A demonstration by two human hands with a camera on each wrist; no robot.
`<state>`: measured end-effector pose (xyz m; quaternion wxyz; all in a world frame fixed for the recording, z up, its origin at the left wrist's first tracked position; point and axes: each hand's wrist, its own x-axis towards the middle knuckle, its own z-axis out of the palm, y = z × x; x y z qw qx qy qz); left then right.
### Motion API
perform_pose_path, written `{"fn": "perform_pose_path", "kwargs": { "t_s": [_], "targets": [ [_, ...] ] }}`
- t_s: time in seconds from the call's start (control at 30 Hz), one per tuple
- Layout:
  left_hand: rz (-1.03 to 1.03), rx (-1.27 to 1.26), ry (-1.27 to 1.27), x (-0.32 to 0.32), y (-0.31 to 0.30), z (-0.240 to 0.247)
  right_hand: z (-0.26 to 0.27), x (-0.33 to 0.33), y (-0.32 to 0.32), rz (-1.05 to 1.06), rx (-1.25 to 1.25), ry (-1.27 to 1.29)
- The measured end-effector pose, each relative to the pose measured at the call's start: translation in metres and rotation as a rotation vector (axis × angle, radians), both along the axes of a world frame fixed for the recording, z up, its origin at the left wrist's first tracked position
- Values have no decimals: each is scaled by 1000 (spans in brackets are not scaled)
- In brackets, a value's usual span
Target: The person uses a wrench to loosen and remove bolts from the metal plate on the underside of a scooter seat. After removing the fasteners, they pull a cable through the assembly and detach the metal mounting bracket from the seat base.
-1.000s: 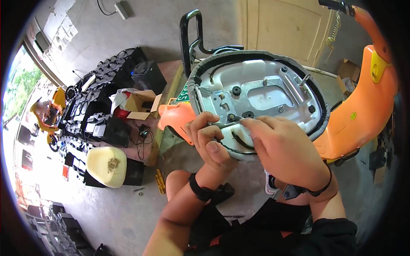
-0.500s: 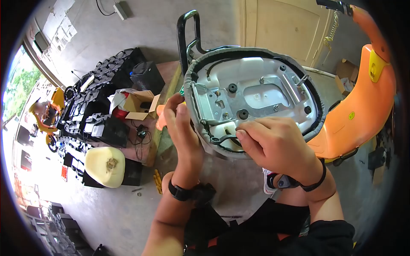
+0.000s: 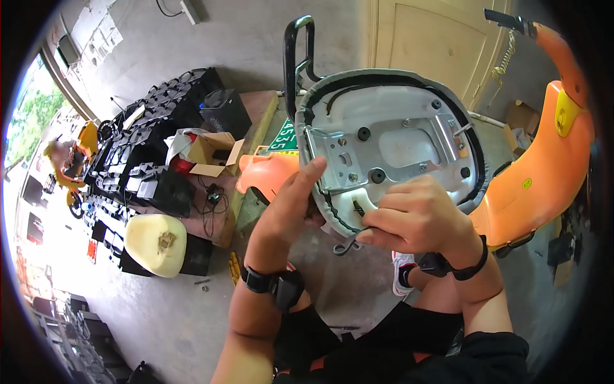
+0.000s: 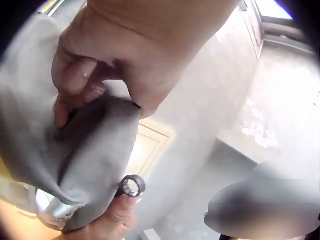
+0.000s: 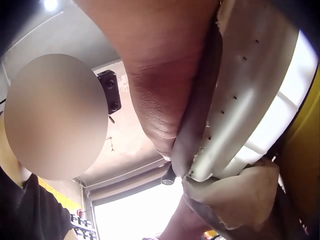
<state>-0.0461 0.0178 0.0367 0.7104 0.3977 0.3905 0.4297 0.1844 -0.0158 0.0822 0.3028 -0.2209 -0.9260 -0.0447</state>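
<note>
An upturned seat (image 3: 358,115) shows its white underside, metal plate and grey cover edge in the head view. The left hand (image 3: 286,208) grips the seat's left edge, thumb on the rim; in the left wrist view its curled fingers (image 4: 75,80) hold the grey cover (image 4: 95,145). The right hand (image 3: 419,217) is at the near edge, fingers curled round a wrench whose ring end (image 3: 339,249) sticks out below the rim. That ring end (image 4: 132,186) also shows in the left wrist view, and a dark tool end (image 5: 168,178) in the right wrist view.
An orange scooter body (image 3: 534,185) stands at the right, with a black rail (image 3: 291,70) behind the seat. Black batteries (image 3: 160,192), an open cardboard box (image 3: 214,153) and a yellow foam pad (image 3: 153,240) are at the left. Yellow-handled tools (image 3: 235,267) lie on the floor.
The left hand came off the wrench area, opened beside the seat, then took hold of its left edge. The right hand has brought the wrench down from the plate to below the near rim.
</note>
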Motion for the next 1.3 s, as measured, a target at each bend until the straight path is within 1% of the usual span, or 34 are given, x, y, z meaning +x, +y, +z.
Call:
{"fn": "perform_pose_path", "kwargs": {
  "t_s": [0.13,0.23,0.33,0.4,0.47,0.53,0.57,0.6,0.63,0.67,0.7,0.73,0.77,0.8,0.83,0.87,0.9,0.93,1.0,1.07,1.1,1.13,1.17,1.2,1.27,1.3],
  "targets": [
    [-12,76,14,5,-4,-2,-3,-1,6,32,-25,-13],
    [-56,98,-83,7,-4,-11,1,2,10,51,-38,-40],
    [-54,109,-183,14,-9,-12,10,5,9,-7,12,-53],
    [-63,111,-232,16,-10,-17,12,9,9,-93,101,51],
    [-72,121,-279,19,-11,-20,16,13,11,-129,98,62],
    [60,101,-254,24,-12,-22,16,17,15,-255,139,171],
    [58,101,-253,26,-11,-23,19,19,15,-308,93,217],
    [99,95,-304,27,-10,-25,20,19,15,-312,91,219],
    [140,89,-354,29,-10,-24,20,20,16,-379,66,281],
    [137,86,-351,31,-12,-21,20,20,16,-446,40,344],
    [189,34,-366,34,-14,-15,22,22,14,-508,-13,341],
    [241,-18,-379,36,-16,-10,21,23,16,-515,-16,347],
    [209,35,-400,36,-17,-20,21,25,19,-514,12,347],
    [199,28,-387,41,-22,-19,19,26,21,-517,38,350],
    [224,66,-256,50,-28,-14,21,26,18,-570,-14,341],
    [248,109,-127,55,-33,-10,21,27,18,-578,-19,353],
    [201,107,-69,57,-37,-7,22,28,20,-536,-54,311],
    [195,105,-62,59,-38,-7,22,29,22,-492,-88,266],
    [197,99,-75,65,-38,-9,21,33,26,-483,-102,247],
    [216,62,-69,68,-35,-9,21,35,27,-441,-97,175],
    [167,35,-99,65,-32,-9,21,35,27,-444,-97,174],
    [119,9,-128,62,-30,-7,20,34,27,-390,-131,171],
    [56,59,-157,58,-30,-1,19,33,27,-337,-164,170],
    [54,61,-155,55,-30,7,18,32,27,-338,-162,172],
    [57,45,-48,51,-28,18,17,31,26,-319,-168,125],
    [83,8,-27,51,-23,16,16,30,26,-311,-183,130]
  ]
}}
